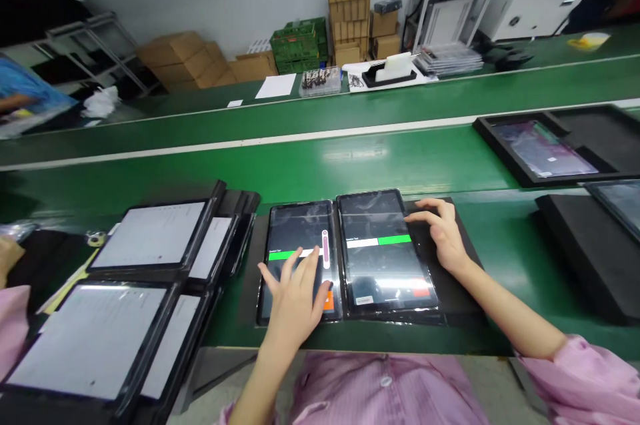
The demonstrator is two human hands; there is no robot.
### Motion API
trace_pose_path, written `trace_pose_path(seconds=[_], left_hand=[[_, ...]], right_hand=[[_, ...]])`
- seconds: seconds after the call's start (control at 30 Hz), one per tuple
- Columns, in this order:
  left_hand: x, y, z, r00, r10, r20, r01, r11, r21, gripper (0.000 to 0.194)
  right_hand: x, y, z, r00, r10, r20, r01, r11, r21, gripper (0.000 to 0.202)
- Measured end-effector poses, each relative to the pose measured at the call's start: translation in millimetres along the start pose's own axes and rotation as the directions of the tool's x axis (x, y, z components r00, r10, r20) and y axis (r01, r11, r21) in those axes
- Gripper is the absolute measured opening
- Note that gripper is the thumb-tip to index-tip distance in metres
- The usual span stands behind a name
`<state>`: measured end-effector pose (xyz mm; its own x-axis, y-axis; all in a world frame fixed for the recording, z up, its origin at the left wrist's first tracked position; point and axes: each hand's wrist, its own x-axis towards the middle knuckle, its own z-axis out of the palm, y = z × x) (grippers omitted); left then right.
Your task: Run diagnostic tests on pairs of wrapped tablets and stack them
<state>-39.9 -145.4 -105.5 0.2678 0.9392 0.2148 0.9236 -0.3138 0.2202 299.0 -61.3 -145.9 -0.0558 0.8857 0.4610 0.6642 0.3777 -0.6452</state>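
Observation:
Two tablets lie side by side on a black mat [465,278] in front of me, their screens lit with green and white bars. Over the left tablet [300,225] my left hand [295,298] is spread, fingertips at the screen near a pink slider. An orange patch on that screen shows beside the thumb. My right hand [445,238] is at the upper right edge of the right tablet [375,265], its thumb and fingers apart and a fingertip at the tablet's side. A small white label sits at that tablet's lower left.
Stacked tablets with white screens [150,235] stand at the left, near a co-worker's hand [9,258]. On the right are a black foam tray [530,178] holding a tablet and a black foam block [585,251]. A green conveyor belt [350,151] runs behind.

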Motion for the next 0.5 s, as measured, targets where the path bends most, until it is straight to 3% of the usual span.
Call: trace_pose_path(seconds=[0.1,0.2,0.27,0.33,0.4,0.5], left_hand=[[-5.3,-3.3,-7.7,0.993,-0.078,-0.085,0.080,0.997,0.020,0.054],[-10.1,-18.7,-13.2,0.945,-0.231,-0.232,0.245,0.969,0.035,0.051],[-13.4,-31.4,-11.8,0.920,-0.311,-0.240,0.324,0.946,0.017,0.052],[-17.2,-42.6,-7.0,0.908,-0.358,-0.220,0.364,0.931,-0.011,0.056],[-21.0,-49.9,-1.3,0.902,-0.376,-0.212,0.378,0.925,-0.032,0.057],[-25.1,-53.1,4.1,0.897,-0.380,-0.224,0.379,0.924,-0.052,0.056]], right_hand=[[0.1,2.0,0.1,1.000,0.012,-0.006,-0.012,1.000,-0.003,0.079],[2.0,4.6,-1.4,0.999,0.043,-0.008,-0.043,0.999,-0.014,0.082],[3.5,2.4,-2.9,0.999,0.014,0.029,-0.012,0.999,-0.039,0.084],[3.8,-7.5,-3.0,0.986,-0.088,0.140,0.099,0.992,-0.075,0.081],[2.2,-26.4,0.7,0.917,-0.252,0.309,0.293,0.952,-0.093,0.068],[-2.9,-63.2,13.6,0.746,-0.426,0.512,0.539,0.838,-0.088,0.050]])
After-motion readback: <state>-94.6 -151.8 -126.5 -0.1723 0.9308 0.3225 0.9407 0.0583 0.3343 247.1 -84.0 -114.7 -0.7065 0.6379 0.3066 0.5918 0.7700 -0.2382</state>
